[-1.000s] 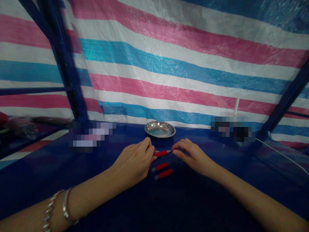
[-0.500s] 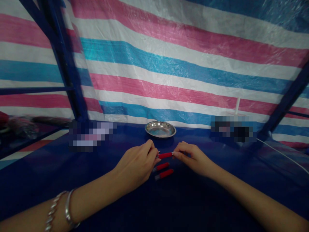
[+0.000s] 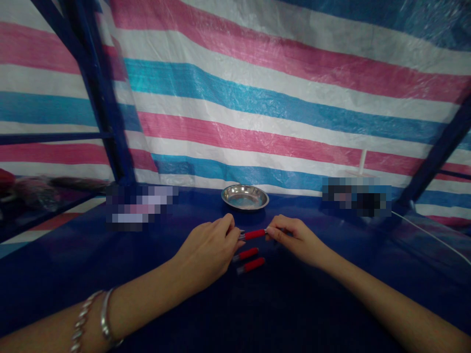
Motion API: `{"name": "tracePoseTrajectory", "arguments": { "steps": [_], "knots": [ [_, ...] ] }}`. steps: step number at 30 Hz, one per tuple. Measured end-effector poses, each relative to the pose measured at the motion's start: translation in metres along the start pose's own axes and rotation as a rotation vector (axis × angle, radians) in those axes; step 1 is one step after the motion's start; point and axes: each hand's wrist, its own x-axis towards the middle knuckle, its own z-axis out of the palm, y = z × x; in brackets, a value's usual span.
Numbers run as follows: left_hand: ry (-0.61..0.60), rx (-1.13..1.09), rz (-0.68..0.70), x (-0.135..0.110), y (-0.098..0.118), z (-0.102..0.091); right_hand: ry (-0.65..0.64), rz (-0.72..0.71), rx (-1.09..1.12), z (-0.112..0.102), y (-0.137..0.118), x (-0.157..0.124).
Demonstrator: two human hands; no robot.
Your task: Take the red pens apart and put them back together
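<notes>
Between my two hands a red pen (image 3: 254,234) is held nearly level above the table. Its left end is pinched by my left hand (image 3: 213,245), whose fingertips partly hide that end. My right hand (image 3: 290,234) closes its thumb and fingers on the pen's right tip. Below lie two more red pens on the table, the upper one (image 3: 248,254) partly covered by my left hand and the lower one (image 3: 253,264) in fuller sight. Each of these has a clear or greyish part at its left.
A shallow round metal dish (image 3: 245,208) stands beyond my hands on the blue table (image 3: 294,304). Blurred-out items sit at the back left (image 3: 142,208) and back right (image 3: 356,196). A white cable (image 3: 430,233) runs along the right. Blue frame posts and a striped sheet (image 3: 257,98) stand behind.
My right hand has shifted slightly to the right, and more of the red pen shows between my hands. My left hand has hardly moved.
</notes>
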Motion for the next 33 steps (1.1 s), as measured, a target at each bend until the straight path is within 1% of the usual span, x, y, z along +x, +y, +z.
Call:
{"name": "tracePoseTrajectory", "arguments": {
  "steps": [7,14,22,25,28,33],
  "knots": [
    [-0.007,-0.003,0.009,0.0001,0.0,0.0012,0.003,0.016,-0.028,-0.0001,-0.0023,-0.0004],
    [-0.03,-0.005,-0.012,0.0005,0.0014,-0.0017,0.018,0.055,0.006,0.0008,-0.0015,-0.0002],
    [-0.005,-0.025,0.004,0.0002,0.0018,-0.0022,0.004,0.012,-0.075,-0.0002,0.0003,0.0007],
    [-0.007,-0.031,-0.014,0.0004,0.0019,-0.0028,0.004,0.021,-0.047,-0.0002,-0.0003,0.0004],
    [-0.021,-0.031,-0.028,0.0008,0.0022,-0.0037,0.017,0.059,0.009,0.0006,-0.0008,0.0],
    [-0.03,-0.016,-0.022,0.0008,0.0025,-0.0038,0.026,0.09,0.048,0.0012,-0.0003,0.0]
  ]
}}
